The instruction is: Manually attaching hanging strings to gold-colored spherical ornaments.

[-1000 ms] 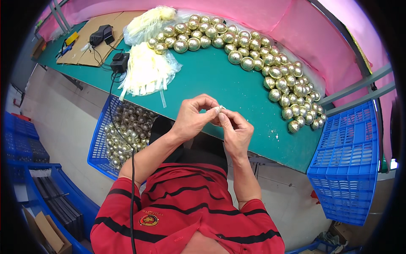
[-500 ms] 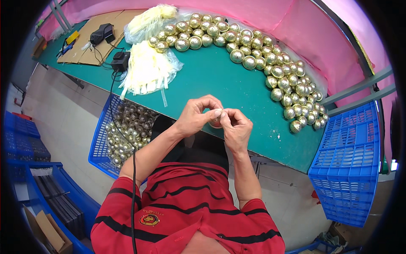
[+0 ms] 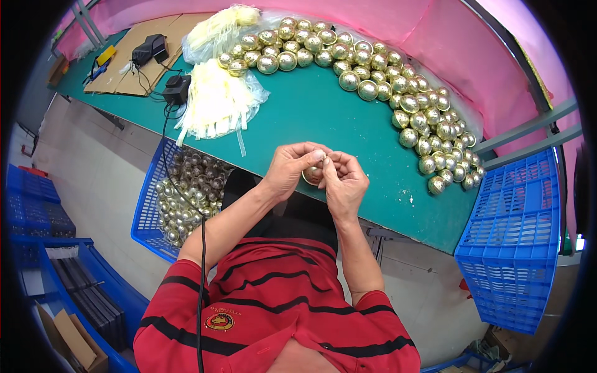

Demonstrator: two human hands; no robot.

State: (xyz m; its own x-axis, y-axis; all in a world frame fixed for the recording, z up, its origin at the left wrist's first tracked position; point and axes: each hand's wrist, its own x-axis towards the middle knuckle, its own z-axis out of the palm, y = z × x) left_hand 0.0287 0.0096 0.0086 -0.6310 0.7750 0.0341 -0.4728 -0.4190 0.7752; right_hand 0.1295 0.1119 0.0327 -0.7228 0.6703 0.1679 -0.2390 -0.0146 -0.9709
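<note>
My left hand [image 3: 290, 168] and my right hand [image 3: 346, 185] meet above the green table's [image 3: 298, 118] near edge. Thumbs and fingertips of both are pinched together on something too small to make out. Just under the pinch a gold ball [image 3: 310, 176] shows between the hands, mostly covered by the fingers. Beyond them, a long curved heap of shiny gold balls [image 3: 367, 91] runs along the far side and round to the right. To the left lies a bundle of pale yellowish strips [image 3: 217, 102] on clear plastic, with a second bundle [image 3: 222, 30] behind it.
A blue crate [image 3: 144, 214] full of balls stands below the table on the left. Another blue crate [image 3: 507, 248] is at the right end. A black box-shaped device [image 3: 176, 90] with cables sits near cardboard [image 3: 115, 78]. One black cable [image 3: 201, 292] hangs across my left side.
Both hands have shifted slightly, the fingertips moving a little away from me and closer together. The ball beneath them shows a bit further left. The heap and bundles look the same.
</note>
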